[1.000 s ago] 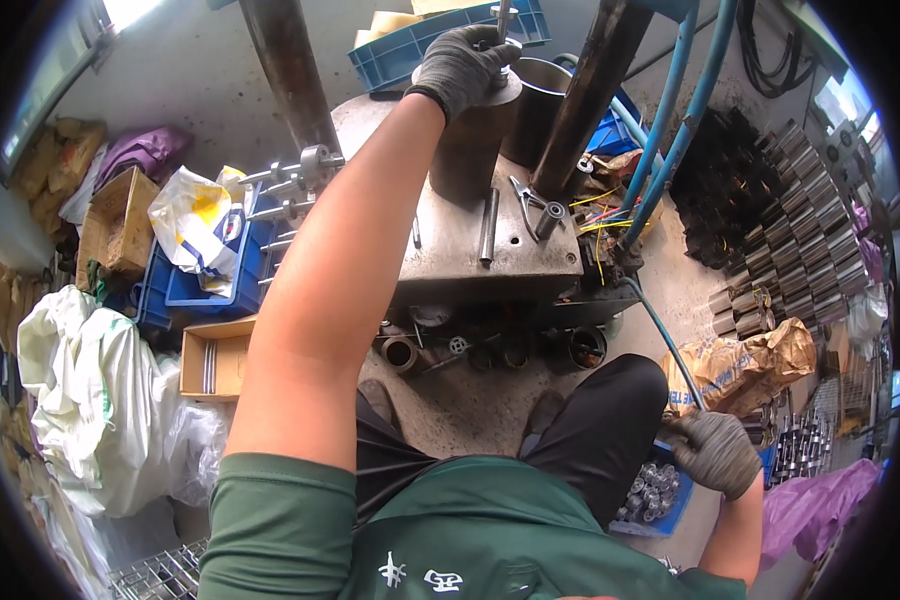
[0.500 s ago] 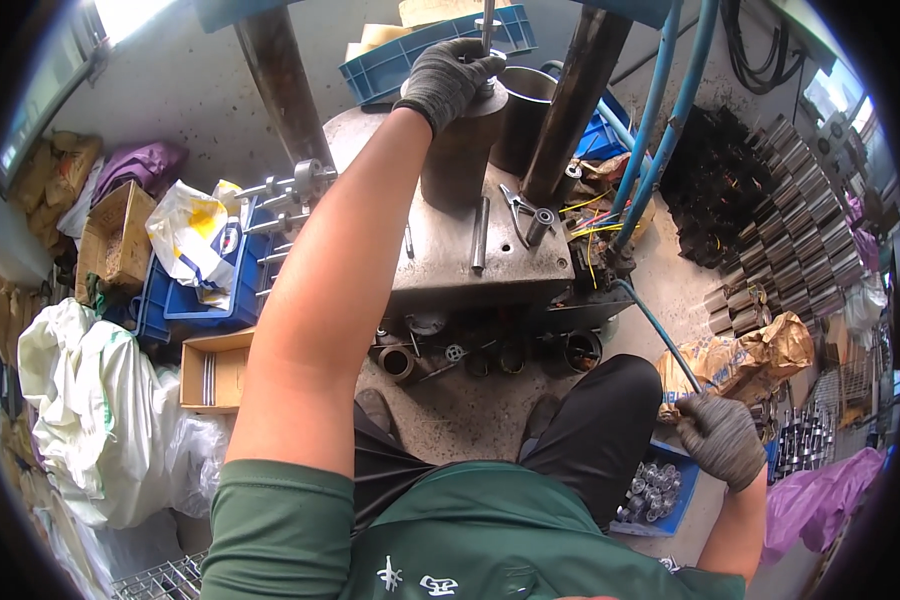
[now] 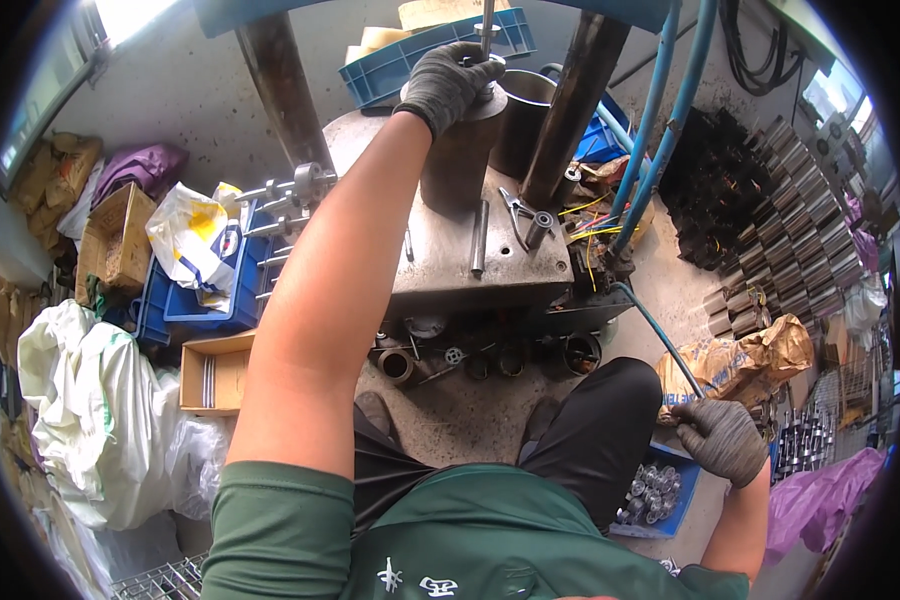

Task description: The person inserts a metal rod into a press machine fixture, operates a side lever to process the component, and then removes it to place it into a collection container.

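Nearest, the gloved right hand (image 3: pixel 722 440) hangs low beside the knee, fingers curled around the end of a thin blue hose (image 3: pixel 660 340), just above a blue tray of small shiny metal parts (image 3: pixel 653 492). Farther off, the gloved left hand (image 3: pixel 448 82) is clamped over the top of a tall grey metal cylinder (image 3: pixel 457 160) standing upright on the steel press desk (image 3: pixel 440 270), directly beneath the palm.

My gloved left hand (image 3: pixel 448 82) covers the top of the metal cylinder (image 3: pixel 457 160), so I cannot tell what my grip closes on there, and the thin rod (image 3: pixel 487 25) above it runs off the upper edge. My right hand (image 3: pixel 722 438) hides whatever it grips, and the parts in the blue tray (image 3: pixel 660 500) beside it are too small to identify.
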`<state>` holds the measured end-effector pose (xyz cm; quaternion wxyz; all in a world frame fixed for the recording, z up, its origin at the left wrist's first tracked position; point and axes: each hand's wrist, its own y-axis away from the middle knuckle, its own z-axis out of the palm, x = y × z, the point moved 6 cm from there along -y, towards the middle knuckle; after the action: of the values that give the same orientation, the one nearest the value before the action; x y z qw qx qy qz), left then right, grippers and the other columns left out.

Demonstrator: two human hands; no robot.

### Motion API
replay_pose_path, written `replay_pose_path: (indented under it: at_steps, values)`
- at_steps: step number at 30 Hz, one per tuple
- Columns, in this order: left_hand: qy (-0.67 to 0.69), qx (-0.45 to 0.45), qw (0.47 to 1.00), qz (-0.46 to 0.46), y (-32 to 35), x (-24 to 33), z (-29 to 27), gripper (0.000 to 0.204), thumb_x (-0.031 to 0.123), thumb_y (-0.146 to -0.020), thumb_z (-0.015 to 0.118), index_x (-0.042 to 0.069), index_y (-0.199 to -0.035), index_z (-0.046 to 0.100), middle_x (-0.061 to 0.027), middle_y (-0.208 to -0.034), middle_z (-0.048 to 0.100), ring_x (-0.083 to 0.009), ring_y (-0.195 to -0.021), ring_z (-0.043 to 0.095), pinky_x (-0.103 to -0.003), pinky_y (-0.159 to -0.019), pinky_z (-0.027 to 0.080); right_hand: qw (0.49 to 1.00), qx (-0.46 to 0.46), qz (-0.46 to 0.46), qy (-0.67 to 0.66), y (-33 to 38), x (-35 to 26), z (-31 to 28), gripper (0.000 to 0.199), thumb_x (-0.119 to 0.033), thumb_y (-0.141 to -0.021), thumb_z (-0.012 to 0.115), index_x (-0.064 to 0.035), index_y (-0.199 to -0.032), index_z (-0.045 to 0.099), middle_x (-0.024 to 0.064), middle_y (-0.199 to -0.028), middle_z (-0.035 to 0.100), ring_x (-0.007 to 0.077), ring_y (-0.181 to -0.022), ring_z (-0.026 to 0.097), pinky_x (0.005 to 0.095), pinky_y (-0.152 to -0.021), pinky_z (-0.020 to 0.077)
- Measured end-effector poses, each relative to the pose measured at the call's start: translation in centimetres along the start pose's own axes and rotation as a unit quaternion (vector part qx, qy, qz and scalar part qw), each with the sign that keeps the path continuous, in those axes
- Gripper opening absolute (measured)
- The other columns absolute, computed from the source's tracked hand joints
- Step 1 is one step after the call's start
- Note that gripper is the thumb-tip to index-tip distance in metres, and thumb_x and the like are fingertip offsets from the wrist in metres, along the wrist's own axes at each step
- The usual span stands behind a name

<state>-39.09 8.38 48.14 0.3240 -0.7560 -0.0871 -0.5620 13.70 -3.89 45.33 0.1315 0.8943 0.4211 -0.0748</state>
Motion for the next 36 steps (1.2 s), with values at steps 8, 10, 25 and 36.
replay_pose_path:
  at_steps: [8, 10, 25, 36]
  values:
    - [-0.061, 0.03, 0.997, 0.042, -0.4, 0.0, -0.7, 0.036, 0.029, -0.09, 0.085, 0.005, -0.116, 0.078, -0.0053, -0.082, 0.076, -0.0107, -0.069, 0.07, -0.028, -0.071, 0.059, 0.99, -0.076, -0.003, 0.117, 0.3, 0.3, 1.6, 0.028, -0.02, -0.089, 0.069, -0.0049, -0.112, 0.076, 0.0204, -0.089, 0.074, 0.0383, -0.084, 0.072, 0.0472, -0.078, 0.0579]
    - [-0.04, 0.017, 0.999, 0.03, -0.3, 0.0, -0.4, 0.036, 0.029, -0.09, 0.084, 0.005, -0.116, 0.078, -0.0052, -0.083, 0.076, -0.0108, -0.07, 0.071, -0.028, -0.071, 0.059, 0.995, -0.062, 0.003, 0.083, 0.1, 0.3, 1.0, 0.028, -0.02, -0.089, 0.069, -0.005, -0.112, 0.076, 0.0204, -0.09, 0.074, 0.0382, -0.084, 0.072, 0.0471, -0.077, 0.058]
    - [-0.028, -0.001, 0.999, -0.018, -0.9, -0.7, -0.2, 0.041, 0.028, -0.092, 0.086, 0.004, -0.123, 0.074, -0.0055, -0.095, 0.078, -0.0091, -0.078, 0.07, -0.025, -0.077, 0.061, 0.95, 0.296, -0.038, 0.092, -1.7, -0.3, -5.6, 0.033, -0.005, -0.086, 0.077, 0.0005, -0.118, 0.072, 0.0185, -0.102, 0.074, 0.0343, -0.095, 0.073, 0.0436, -0.084, 0.057]
    - [0.044, -0.021, 0.999, -0.011, -0.8, -1.2, -0.1, 0.043, 0.031, -0.092, 0.084, 0.004, -0.124, 0.074, -0.0071, -0.088, 0.077, -0.0116, -0.075, 0.072, -0.028, -0.074, 0.06, 0.834, 0.536, -0.128, -0.01, -14.4, 4.4, -18.4, 0.026, -0.015, -0.101, 0.072, -0.0014, -0.123, 0.074, 0.0112, -0.111, 0.077, 0.0164, -0.103, 0.073, 0.029, -0.093, 0.0597]
